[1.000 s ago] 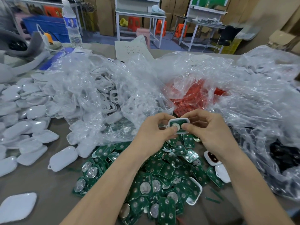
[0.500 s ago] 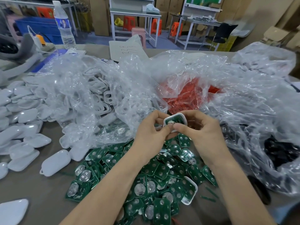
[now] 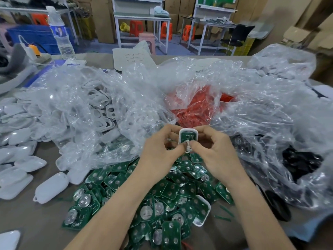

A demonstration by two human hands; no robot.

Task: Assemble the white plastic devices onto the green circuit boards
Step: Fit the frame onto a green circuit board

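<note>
Part: white shell with a green board sitting inside it. Open face is toward me and it stands on end.
Location: in the air above the far edge of the board pile, just in front of the bags, centre of my view.
Left hand: pinches the shell's left side, thumb on the lower front edge, fingers curled behind.
Right hand: pinches the right side, thumb tip on the lower edge, fingers curled round the back.
Thumbs: almost meeting at the shell's bottom. I see a small white bit between them and can't tell what it is.
Board pile: loose green boards heaped on the table under both forearms, several showing round silver discs.
Second shell: lies at the pile's right side with a board in it.
Left bag: clear, holds white frames.
Middle: red parts under clear film.
Right: dark parts in film, too blurred to identify.
Loose covers: white, spread at far left. A lone cover lies just left of the pile.
Far edge: water bottle and a paper sheet with handwriting.
</note>
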